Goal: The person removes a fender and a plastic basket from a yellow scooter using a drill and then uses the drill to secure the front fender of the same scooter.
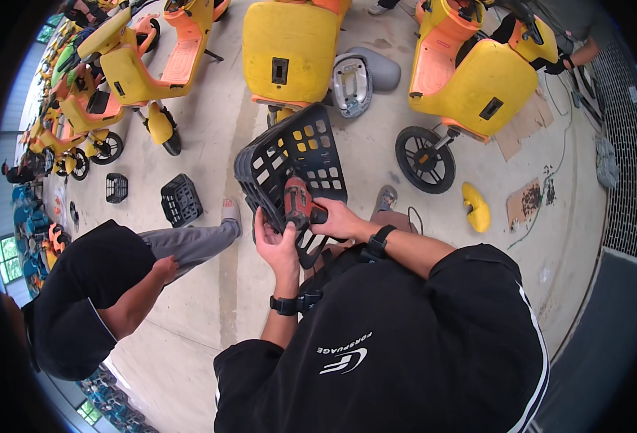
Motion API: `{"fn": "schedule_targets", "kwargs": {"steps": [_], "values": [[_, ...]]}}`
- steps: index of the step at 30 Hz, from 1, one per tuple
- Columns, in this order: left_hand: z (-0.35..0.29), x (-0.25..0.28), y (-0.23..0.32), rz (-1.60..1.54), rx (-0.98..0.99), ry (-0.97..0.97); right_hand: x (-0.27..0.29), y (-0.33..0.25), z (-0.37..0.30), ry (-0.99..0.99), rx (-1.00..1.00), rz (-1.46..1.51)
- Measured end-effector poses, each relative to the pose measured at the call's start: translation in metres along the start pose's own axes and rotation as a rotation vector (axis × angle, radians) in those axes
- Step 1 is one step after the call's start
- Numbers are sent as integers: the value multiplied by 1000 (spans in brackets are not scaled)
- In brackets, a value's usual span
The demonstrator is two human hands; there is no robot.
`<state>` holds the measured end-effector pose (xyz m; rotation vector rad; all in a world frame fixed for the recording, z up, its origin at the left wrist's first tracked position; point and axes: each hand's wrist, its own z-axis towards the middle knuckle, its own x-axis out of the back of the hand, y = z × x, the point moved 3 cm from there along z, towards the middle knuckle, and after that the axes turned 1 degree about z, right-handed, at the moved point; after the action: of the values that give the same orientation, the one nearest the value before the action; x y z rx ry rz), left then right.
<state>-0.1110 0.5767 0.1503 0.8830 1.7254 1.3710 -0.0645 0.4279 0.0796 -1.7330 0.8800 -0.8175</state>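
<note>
My right hand [337,219] is wrapped round the handle of a red and black power drill [298,200]. The drill lies inside a black plastic basket [327,141] with square holes, held up in front of my body and tilted. At the basket's near left edge my left hand [278,247] grips the rim, its thumb close to the back of the drill. The drill's tip is inside the basket, and what it touches is hidden. Beyond the basket stands a yellow and orange scooter [290,47].
More yellow scooters stand at the left [145,68] and right [473,90]. Two black baskets [181,200] lie on the floor [210,303] at left, near a person in black [106,285]. A grey seat [376,68], a yellow part [475,207] and cardboard with screws [524,203] lie about.
</note>
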Motion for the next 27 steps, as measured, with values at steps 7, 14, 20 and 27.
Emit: {"fn": "schedule_targets", "kwargs": {"steps": [7,14,20,27], "values": [[1,-1,1,4,-59,48,1,4,-2,81,-53,24],[-2,5,1,-43,-25,56,-5,13,1,35,6,8],[-6,8,0,-42,10,45,-10,8,1,50,-6,-28],[-8,5,4,-37,-19,51,-14,1,-3,49,-57,-96]]}}
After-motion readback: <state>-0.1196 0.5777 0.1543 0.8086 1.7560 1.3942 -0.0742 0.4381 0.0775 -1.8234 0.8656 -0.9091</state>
